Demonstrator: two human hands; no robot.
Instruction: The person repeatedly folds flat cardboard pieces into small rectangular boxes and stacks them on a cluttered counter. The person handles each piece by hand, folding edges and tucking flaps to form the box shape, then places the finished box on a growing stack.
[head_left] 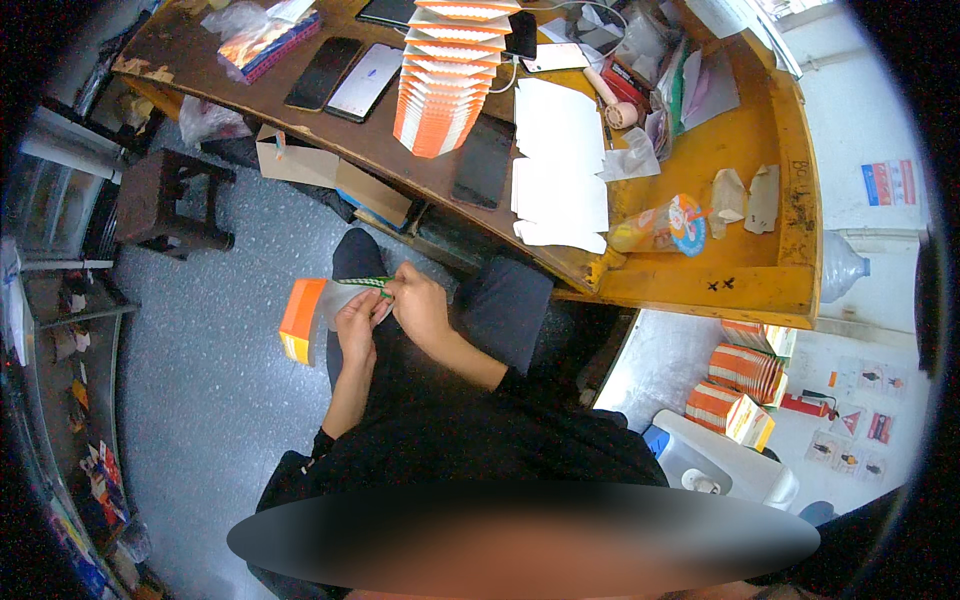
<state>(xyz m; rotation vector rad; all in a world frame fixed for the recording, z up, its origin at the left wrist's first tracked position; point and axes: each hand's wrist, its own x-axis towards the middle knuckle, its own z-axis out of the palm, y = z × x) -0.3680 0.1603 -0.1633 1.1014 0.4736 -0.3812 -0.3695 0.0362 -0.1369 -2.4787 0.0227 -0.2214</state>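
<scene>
Over my lap is a small paper carton (303, 311) with orange and yellow outer panels, a pale grey side and a green-striped edge. My left hand (356, 328) is closed on its pale side, fingertips pinching the paper. Close beside it, my right hand (418, 307) pinches the carton at the green-striped edge. The fingertips of both hands nearly meet there. The fingers partly cover that end, so its exact fold is hidden.
Ahead, a wooden desk (230, 110) bears a tall nested stack of orange-and-white cartons (440, 110), phones (362, 82), white sheets (560, 160) and a plastic cup (660, 228). A brown stool (165, 205) stands left. More cartons (735, 372) lie at right, near a white basin (770, 480).
</scene>
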